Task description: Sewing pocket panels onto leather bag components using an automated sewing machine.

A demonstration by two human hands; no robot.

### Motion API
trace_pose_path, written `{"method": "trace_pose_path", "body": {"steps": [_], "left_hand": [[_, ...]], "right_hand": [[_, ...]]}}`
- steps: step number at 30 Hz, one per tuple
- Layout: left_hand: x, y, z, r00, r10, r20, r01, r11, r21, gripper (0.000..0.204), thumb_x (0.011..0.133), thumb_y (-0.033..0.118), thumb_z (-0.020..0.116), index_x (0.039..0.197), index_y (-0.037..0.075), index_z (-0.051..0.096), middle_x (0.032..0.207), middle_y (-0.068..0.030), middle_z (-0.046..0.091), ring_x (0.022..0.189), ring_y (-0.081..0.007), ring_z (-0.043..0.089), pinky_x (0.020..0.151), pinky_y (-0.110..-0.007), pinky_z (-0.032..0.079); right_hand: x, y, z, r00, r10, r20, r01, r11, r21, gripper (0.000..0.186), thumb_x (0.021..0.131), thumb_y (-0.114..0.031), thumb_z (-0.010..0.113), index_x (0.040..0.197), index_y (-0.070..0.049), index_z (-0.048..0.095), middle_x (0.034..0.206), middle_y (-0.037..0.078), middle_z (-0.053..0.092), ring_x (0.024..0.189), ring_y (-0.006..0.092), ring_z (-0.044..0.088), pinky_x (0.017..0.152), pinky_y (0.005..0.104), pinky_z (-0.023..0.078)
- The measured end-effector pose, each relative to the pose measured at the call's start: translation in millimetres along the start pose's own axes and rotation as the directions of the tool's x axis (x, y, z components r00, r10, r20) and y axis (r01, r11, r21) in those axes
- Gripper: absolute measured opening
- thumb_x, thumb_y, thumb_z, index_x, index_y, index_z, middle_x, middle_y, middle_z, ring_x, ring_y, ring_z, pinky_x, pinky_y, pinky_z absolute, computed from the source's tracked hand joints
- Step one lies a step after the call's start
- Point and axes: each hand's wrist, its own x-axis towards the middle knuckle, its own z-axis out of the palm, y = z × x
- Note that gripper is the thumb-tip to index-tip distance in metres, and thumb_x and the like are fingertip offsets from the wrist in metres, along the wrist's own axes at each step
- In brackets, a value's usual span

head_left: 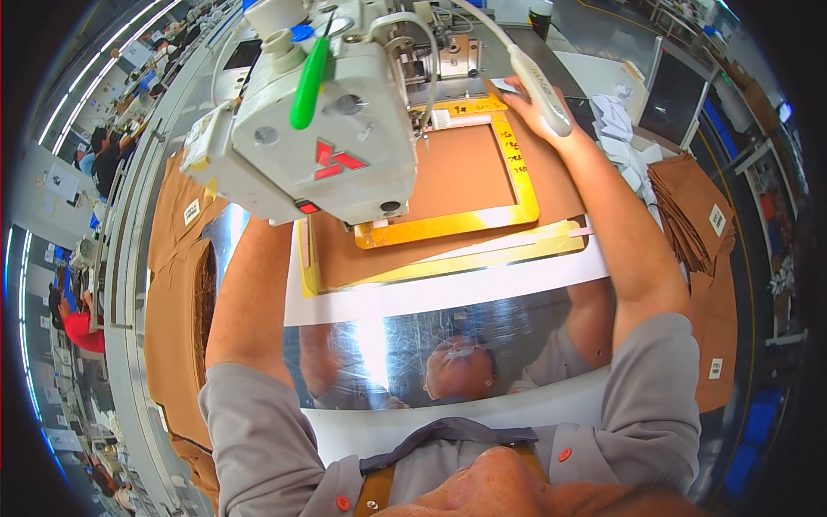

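Observation:
The white sewing machine head [327, 164], with a green-handled tool [306, 95] on it, covers my left hand; only that forearm [241, 293] shows. A yellow rectangular template [448, 227] lies over brown fabric [465, 164] on a paler yellow frame [307, 267] with a white sheet [396, 297] beneath. My right hand [534, 108] is at the template's upper right corner, fingers bent closed, partly behind a hanging white lamp [543, 95]; what they hold, if anything, is unclear.
Stacks of brown fabric pieces stand left [177, 319] and right [693, 215]. A shiny metal plate [543, 336] forms the near edge. White scraps [612, 121] and a dark panel [663, 90] are at the back right. Other workers [82, 327] sit far left.

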Motion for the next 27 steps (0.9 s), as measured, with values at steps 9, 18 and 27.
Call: {"method": "trace_pose_path", "body": {"steps": [9,18,27], "left_hand": [[-66.5,126.2,-49.8,0.879,-0.351,0.323,0.311,0.935,0.172,0.023,0.097,0.027,0.064,0.111,0.01,0.073,0.107,-0.0138,0.073,0.1,-0.0335,0.069,0.104,-0.048,0.04],[-68.8,93.9,-21.6,0.923,-0.314,0.221,0.266,0.938,0.221,0.039,0.101,0.025,0.054,0.138,0.012,0.057,0.132,-0.0155,0.063,0.131,-0.0352,0.053,0.12,-0.066,0.012],[-40.2,80.8,-25.5,0.937,-0.258,0.235,0.233,0.964,0.128,0.042,0.096,0.022,0.056,0.137,0.014,0.06,0.141,-0.0148,0.057,0.142,-0.0365,0.04,0.119,-0.06,0.017]], "right_hand": [[-155.6,-26.3,-79.7,0.966,0.06,0.251,0.01,0.963,-0.27,0.06,0.1,-0.031,0.061,0.146,0.006,0.046,0.154,0.025,0.045,0.147,0.037,0.038,0.121,0.0444,0.031],[-190.4,-48.5,-66.5,0.958,0.095,0.27,0.037,0.893,-0.449,0.068,0.107,-0.037,0.047,0.15,0.013,0.035,0.159,0.032,0.032,0.153,0.0417,0.026,0.125,0.0507,0.019],[-195.7,-54.4,-61.4,0.958,0.059,0.282,0.088,0.871,-0.483,0.069,0.105,-0.038,0.05,0.149,0.013,0.037,0.158,0.032,0.035,0.151,0.0413,0.029,0.125,0.0503,0.021]]}}
